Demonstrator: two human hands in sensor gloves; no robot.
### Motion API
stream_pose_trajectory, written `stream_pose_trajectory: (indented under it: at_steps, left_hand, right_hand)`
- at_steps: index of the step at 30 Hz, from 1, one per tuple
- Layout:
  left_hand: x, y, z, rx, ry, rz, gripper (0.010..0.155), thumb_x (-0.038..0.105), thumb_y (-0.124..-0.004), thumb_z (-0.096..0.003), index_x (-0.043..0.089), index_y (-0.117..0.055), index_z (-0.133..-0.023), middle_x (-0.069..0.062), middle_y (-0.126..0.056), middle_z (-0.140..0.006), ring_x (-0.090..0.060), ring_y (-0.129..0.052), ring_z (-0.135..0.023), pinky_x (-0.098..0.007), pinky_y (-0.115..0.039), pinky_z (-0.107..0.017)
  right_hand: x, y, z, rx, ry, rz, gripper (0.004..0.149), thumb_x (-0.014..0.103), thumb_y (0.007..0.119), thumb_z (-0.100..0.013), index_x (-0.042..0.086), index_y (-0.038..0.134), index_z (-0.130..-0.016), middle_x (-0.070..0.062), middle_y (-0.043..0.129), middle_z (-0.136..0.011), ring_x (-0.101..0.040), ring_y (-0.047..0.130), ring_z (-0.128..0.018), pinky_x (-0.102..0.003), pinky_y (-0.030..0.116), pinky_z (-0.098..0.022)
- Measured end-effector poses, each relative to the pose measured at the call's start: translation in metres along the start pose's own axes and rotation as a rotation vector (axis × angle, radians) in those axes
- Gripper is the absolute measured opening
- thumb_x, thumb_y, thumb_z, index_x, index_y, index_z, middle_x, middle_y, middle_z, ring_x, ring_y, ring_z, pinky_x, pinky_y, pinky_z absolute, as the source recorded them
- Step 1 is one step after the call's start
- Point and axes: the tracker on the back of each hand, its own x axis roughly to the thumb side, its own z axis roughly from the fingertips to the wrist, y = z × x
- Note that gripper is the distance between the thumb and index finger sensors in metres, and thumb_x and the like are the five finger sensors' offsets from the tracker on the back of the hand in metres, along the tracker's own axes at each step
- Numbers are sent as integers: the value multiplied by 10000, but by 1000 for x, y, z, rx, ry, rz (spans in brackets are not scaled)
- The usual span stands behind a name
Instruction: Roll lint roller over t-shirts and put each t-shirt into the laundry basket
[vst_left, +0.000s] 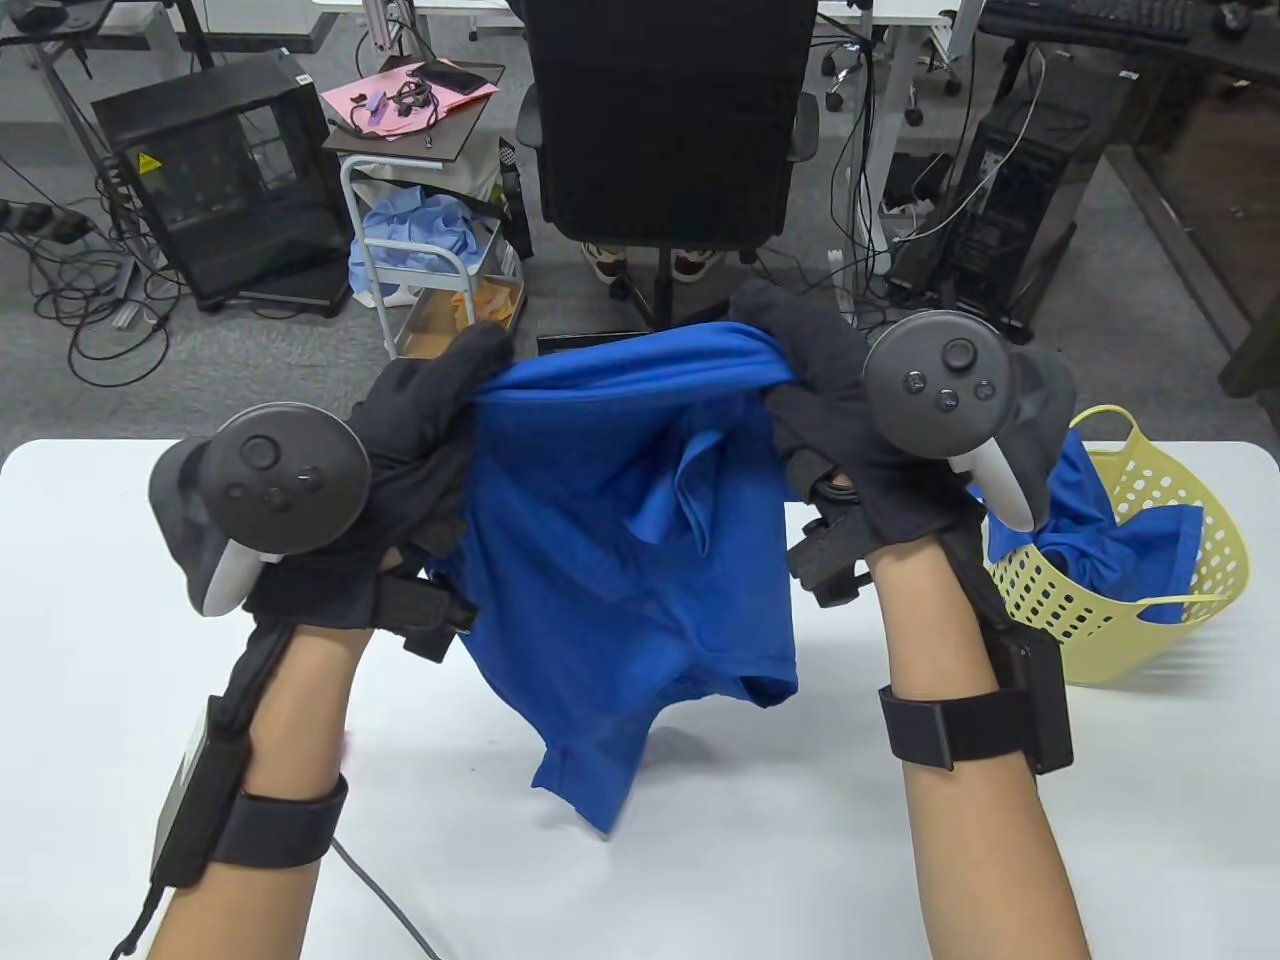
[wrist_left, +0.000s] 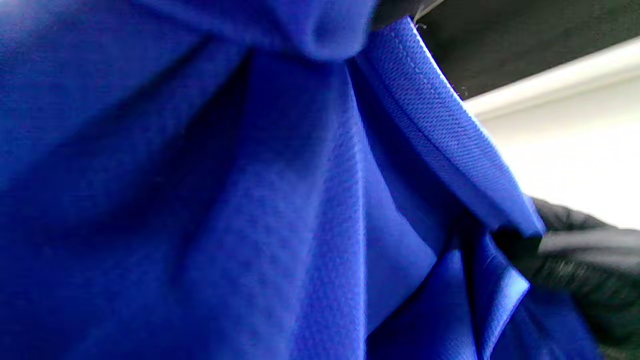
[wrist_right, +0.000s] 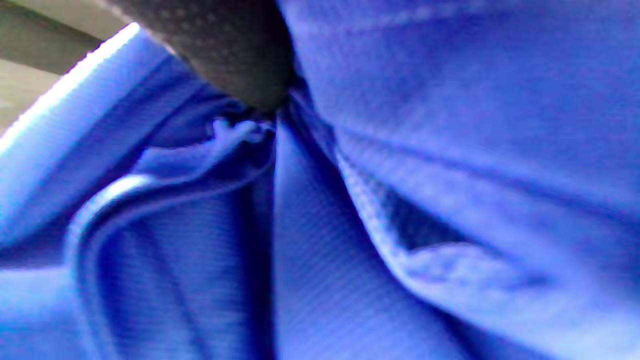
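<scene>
Table view: left hand (vst_left: 400, 440) and right hand (vst_left: 820, 400) both raised over the white table (vst_left: 120, 700), each with fingers curled tight on a bunched top corner of a blue t-shirt (vst_left: 620, 520). Shirt is stretched between the hands, top edge running left-right, body hanging down toward the table; long axis roughly vertical, lowest corner pointing down near table centre and seemingly off the surface. Yellow laundry basket (vst_left: 1190, 560) sits on the table's right side, just beside the right wrist, tilted, with another blue t-shirt (vst_left: 1110, 550) bunched inside it. Left wrist view: blue fabric fills the frame, a hem band running diagonally, a black gloved hand (wrist_left: 580, 260) at the right edge gripping cloth. Right wrist view: blurred blue folds, one dark gloved fingertip (wrist_right: 235, 55) pressed into the fabric at top.
</scene>
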Motion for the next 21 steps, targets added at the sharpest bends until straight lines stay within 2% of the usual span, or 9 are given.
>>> stream_pose_trajectory:
  at_steps: [3, 7, 12, 13, 14, 15, 17, 19, 21]
  left_hand:
    - [5, -8, -4, -111, -11, 74, 433, 377, -731, -551, 252, -728, -965, -15, -856, -704, -83, -960, -327, -271, -879, -276]
    - [14, -3, -8, -57, 4, -106, 381, 499, -881, -490, 236, -811, -757, 37, -847, -611, -49, -947, -331, -268, -889, -281]
    - [28, -11, -16, -73, -43, -95, 415, 596, -853, -457, 218, -859, -628, 25, -815, -803, -178, -992, -610, -389, -882, -490]
    - [31, -14, -17, -66, -55, -77, 428, 595, -859, -449, 218, -857, -651, 13, -813, -823, -190, -1000, -609, -393, -883, -490]
    - [35, -18, -18, -72, -75, -62, 482, 607, -852, -441, 235, -830, -748, -31, -823, -795, -158, -1009, -538, -364, -897, -454]
    - [37, -21, -19, -93, -83, -51, 645, 630, -836, -435, 273, -699, -955, 20, -848, -729, -105, -1014, -467, -328, -913, -411]
    - [42, -31, -21, -158, -74, 23, 787, 631, -834, -433, 268, -574, -1081, 49, -869, -632, -75, -990, -363, -322, -911, -356]
    - [45, -34, -22, -157, -66, 35, 715, 568, -830, -476, 197, -624, -1051, 57, -885, -577, -72, -983, -307, -322, -909, -315]
    - [48, -31, -22, -138, -58, -48, 474, 450, -820, -537, 176, -798, -923, 65, -901, -522, -66, -980, -263, -320, -909, -285]
  right_hand:
    - [2, 7, -1, 30, -8, 21, 451, 280, 718, -573, 446, 603, -976, 5, 832, -961, -227, 916, -683, -365, 839, -499]
    - [-3, 9, -3, 95, -32, -12, 405, 363, 739, -569, 417, 647, -959, 16, 856, -898, -204, 911, -643, -342, 840, -479]
    - [9, 12, -5, 106, -90, -62, 428, 423, 738, -493, 337, 737, -912, 38, 906, -793, -200, 923, -584, -340, 842, -445]
    - [14, 13, -5, 122, -99, -43, 426, 429, 734, -493, 345, 736, -911, 42, 901, -797, -198, 919, -592, -341, 839, -452]
    - [18, 15, -4, 132, -109, -28, 423, 434, 732, -493, 352, 737, -909, 46, 898, -799, -200, 915, -599, -343, 836, -458]
    - [24, 17, -4, 138, -127, -7, 421, 437, 734, -493, 353, 742, -906, 46, 896, -801, -202, 913, -604, -346, 834, -462]
    - [37, 22, -2, 142, -168, 25, 420, 441, 735, -493, 358, 741, -905, 51, 891, -807, -197, 912, -610, -343, 835, -467]
    - [44, 24, 0, 125, -175, 42, 429, 422, 750, -496, 290, 750, -904, 34, 897, -800, -207, 913, -609, -350, 835, -468]
    - [41, 25, 0, 122, -174, 140, 428, 423, 767, -495, 334, 726, -912, 54, 890, -817, -184, 916, -623, -330, 844, -478]
